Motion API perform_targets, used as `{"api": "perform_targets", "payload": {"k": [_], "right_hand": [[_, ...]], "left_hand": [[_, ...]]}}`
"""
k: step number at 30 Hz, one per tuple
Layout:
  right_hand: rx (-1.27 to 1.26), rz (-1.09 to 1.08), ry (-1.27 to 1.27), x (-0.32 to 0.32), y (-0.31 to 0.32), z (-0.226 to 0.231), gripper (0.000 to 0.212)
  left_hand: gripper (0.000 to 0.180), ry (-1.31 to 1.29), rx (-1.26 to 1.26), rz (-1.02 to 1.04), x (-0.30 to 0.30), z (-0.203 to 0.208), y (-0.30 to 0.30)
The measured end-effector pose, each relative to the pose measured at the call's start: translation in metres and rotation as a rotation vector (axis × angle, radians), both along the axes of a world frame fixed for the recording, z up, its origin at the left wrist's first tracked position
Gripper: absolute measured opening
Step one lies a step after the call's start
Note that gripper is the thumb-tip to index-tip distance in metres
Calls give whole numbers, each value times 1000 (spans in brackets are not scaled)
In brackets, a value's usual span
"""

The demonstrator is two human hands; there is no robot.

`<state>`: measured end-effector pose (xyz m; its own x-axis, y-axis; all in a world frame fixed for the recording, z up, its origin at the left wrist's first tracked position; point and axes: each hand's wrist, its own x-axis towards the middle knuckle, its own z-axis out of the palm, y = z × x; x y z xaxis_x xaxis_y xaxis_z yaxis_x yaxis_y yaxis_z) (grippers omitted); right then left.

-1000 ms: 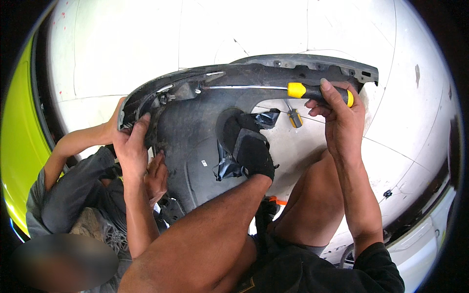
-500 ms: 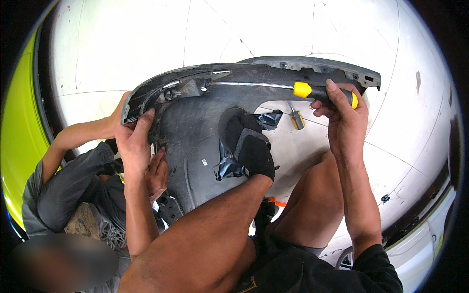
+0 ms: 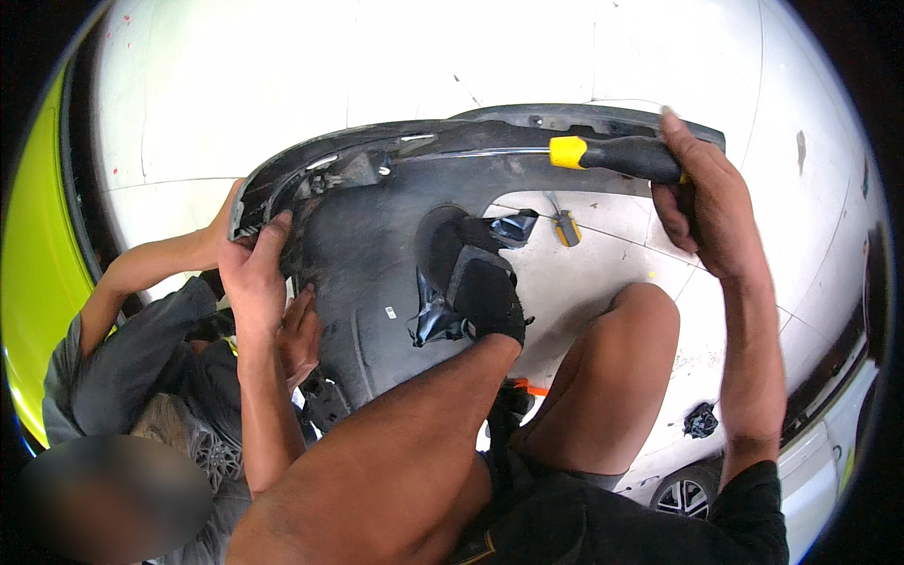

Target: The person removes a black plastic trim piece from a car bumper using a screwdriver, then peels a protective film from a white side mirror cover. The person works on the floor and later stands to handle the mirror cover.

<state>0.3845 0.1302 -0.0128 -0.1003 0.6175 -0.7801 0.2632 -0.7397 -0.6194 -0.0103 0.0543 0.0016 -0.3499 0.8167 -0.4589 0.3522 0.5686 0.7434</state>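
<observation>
A large black bumper-like plastic car panel (image 3: 353, 245) lies on the floor in front of me, its raised far edge curving across. My left hand (image 3: 254, 282) is closed around the panel's left end, thumb on the inner side. In my right hand (image 3: 711, 198) is the butt of a long screwdriver (image 3: 617, 158) with a black and yellow handle. Its thin shaft points left, and the tip reaches a dark bracket (image 3: 363, 169) inside the panel's edge; whether it engages a fastener I cannot tell. My foot in black footwear (image 3: 485, 282) rests on the panel.
At the left a co-worker crouches, one hand (image 3: 299, 339) against the panel beside my left forearm. A shorter screwdriver (image 3: 566, 229) lies on the tiled floor (image 3: 603, 245). Crumpled black plastic (image 3: 701, 421) lies at right. A yellow-green car (image 3: 38, 235) and a wheel (image 3: 686, 496) flank the space.
My right hand has moved right toward the end of the screwdriver's handle, and the handle has risen slightly. My right knee has swung outward. My left hand keeps its hold on the panel.
</observation>
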Motion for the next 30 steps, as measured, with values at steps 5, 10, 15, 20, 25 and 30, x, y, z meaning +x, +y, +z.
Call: {"api": "perform_targets", "payload": {"k": [5,10,15,20,25,30], "right_hand": [[332,492,-7,11,22,8,21],[1209,944,-230,16,28,-11,45],[702,262,-75,-10,-9,-6,32],[-150,267,28,-2,8,10,44],[1018,930,-308,-1,6,-2,28],[1489,1102,-524,-4,6,3,36]], "left_hand": [[24,-4,-4,9,5,5,4],[27,48,-60,-45,-6,1,2],[24,-29,14,-30,-10,-4,-3],[23,-13,7,-33,-8,-2,-3],[23,-40,14,-33,-8,-2,-3],[25,-40,40,-39,-5,1,-2]]}}
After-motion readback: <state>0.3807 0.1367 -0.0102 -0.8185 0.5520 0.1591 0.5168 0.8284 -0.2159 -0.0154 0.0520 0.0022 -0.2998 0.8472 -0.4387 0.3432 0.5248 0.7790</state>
